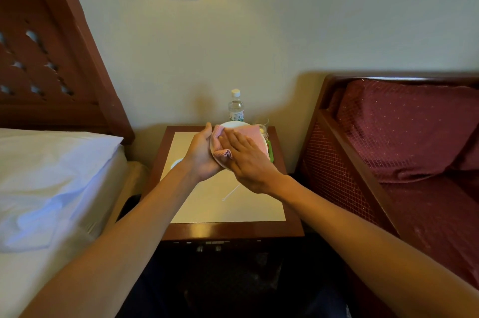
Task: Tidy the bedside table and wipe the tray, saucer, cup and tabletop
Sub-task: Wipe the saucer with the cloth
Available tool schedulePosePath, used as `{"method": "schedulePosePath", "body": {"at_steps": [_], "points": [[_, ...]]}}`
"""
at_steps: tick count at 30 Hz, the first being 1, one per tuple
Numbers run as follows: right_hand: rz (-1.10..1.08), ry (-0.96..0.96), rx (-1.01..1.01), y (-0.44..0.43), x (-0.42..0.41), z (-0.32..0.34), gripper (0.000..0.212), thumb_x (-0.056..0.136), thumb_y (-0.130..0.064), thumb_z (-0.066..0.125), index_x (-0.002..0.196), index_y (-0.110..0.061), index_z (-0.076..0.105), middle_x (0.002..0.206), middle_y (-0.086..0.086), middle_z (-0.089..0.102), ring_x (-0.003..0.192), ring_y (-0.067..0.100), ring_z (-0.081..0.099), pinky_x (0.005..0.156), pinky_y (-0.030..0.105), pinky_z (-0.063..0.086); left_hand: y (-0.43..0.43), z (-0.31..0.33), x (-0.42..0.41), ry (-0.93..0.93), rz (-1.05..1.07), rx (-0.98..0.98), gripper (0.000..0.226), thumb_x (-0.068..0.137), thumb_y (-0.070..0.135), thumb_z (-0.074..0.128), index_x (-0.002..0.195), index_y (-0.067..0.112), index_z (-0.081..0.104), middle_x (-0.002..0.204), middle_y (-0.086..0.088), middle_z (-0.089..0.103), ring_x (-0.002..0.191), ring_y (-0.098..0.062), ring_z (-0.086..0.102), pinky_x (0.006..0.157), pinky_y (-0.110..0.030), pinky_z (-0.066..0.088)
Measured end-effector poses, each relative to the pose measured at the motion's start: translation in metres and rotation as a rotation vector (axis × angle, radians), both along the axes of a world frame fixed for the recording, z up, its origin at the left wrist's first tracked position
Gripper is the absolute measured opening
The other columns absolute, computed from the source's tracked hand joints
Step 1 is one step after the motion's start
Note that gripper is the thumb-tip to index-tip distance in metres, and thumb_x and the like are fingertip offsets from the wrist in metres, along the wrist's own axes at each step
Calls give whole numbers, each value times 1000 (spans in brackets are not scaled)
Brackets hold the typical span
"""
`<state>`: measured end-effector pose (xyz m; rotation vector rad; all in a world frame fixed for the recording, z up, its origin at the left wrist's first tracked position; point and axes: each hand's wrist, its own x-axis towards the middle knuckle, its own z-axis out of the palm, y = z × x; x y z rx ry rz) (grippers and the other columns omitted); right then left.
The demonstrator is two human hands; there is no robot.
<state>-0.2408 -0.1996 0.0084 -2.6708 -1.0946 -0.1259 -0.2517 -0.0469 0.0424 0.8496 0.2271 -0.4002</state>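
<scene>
My left hand (201, 151) grips a white saucer (234, 124) from below and lifts it above the bedside table (225, 203). A pink cloth (252, 133) lies on the saucer, and my right hand (246, 155) presses it down with flat, straight fingers. A green tray (270, 150) shows as a thin strip at the table's right edge, mostly hidden behind my right hand. A small white round object (176, 163), partly hidden by my left wrist, sits on the table's left side.
A water bottle (236, 106) and a glass (262, 125) stand at the table's back. A thin white stick (230, 192) lies on the cream tabletop. A bed with white sheets (51, 175) is at left, a dark red sofa (401, 149) at right.
</scene>
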Motion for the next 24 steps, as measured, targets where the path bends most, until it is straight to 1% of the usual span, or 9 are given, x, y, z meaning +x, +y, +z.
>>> {"method": "schedulePosePath", "body": {"at_steps": [3, 6, 9, 12, 14, 17, 20, 22, 24], "points": [[102, 14, -10, -9, -5, 3, 57, 107, -42, 15, 158, -20, 1, 166, -1, -4, 153, 14, -8, 122, 29, -8, 5, -2, 2, 12, 42, 73, 68, 102, 58, 24, 130, 5, 57, 117, -19, 71, 110, -32, 67, 90, -46, 55], [64, -41, -68, -13, 12, 7, 72, 100, -55, 0, 159, -14, 0, 167, 4, -4, 154, 20, -5, 125, 38, 0, -3, -5, 0, -6, 2, 20, 64, 104, 54, 20, 134, 10, 56, 123, -16, 68, 110, -29, 67, 91, -46, 51], [-44, -1, -35, 0, 13, 13, 63, 106, -45, 17, 158, -13, -1, 167, 5, -4, 154, 22, -3, 125, 44, 6, -5, -8, 5, -7, 13, -23, 67, 102, 60, 17, 137, 17, 54, 131, -14, 64, 114, -28, 66, 94, -46, 51], [78, -50, 13, 4, -3, 15, 58, 108, -38, 23, 159, -14, 7, 167, 4, 5, 154, 21, 2, 125, 37, 3, 7, -8, 14, 19, 84, 12, 71, 100, 62, 24, 137, 8, 53, 129, -17, 64, 117, -29, 64, 97, -42, 49], [161, -79, -34, -6, -3, 12, 58, 108, -41, 20, 159, -15, 11, 166, 2, 6, 154, 18, 1, 124, 33, -1, 13, -10, 18, 18, 125, 22, 71, 102, 58, 26, 137, 1, 50, 129, -21, 63, 119, -34, 62, 102, -48, 47], [81, -117, -66, -21, 12, 16, 63, 104, -43, 12, 159, -12, 10, 166, 4, 4, 154, 20, -1, 123, 31, -6, 8, -10, 15, -26, 204, -53, 68, 104, 53, 22, 138, 1, 49, 122, -20, 68, 112, -33, 65, 92, -49, 50], [-58, -118, -79, -8, 17, 29, 58, 109, -31, 18, 156, -3, 0, 166, 13, -4, 153, 25, -6, 124, 37, -5, -6, -5, 16, -61, 195, -34, 57, 106, 46, 21, 132, 12, 59, 119, -12, 71, 101, -24, 71, 89, -40, 53], [-42, -106, -37, 6, 11, 33, 59, 109, -30, 20, 157, -3, -1, 165, 14, -5, 153, 24, -7, 125, 38, -2, -8, 4, 18, -77, 168, -15, 54, 107, 45, 23, 124, 13, 63, 109, -12, 74, 93, -22, 74, 79, -35, 58], [69, -129, -11, 7, 2, 34, 59, 108, -34, 19, 158, -5, 4, 166, 12, 0, 154, 22, -3, 125, 37, 0, -1, 17, 24, -91, 183, -3, 57, 106, 46, 25, 121, 5, 61, 104, -17, 74, 95, -26, 73, 81, -39, 56]]}}
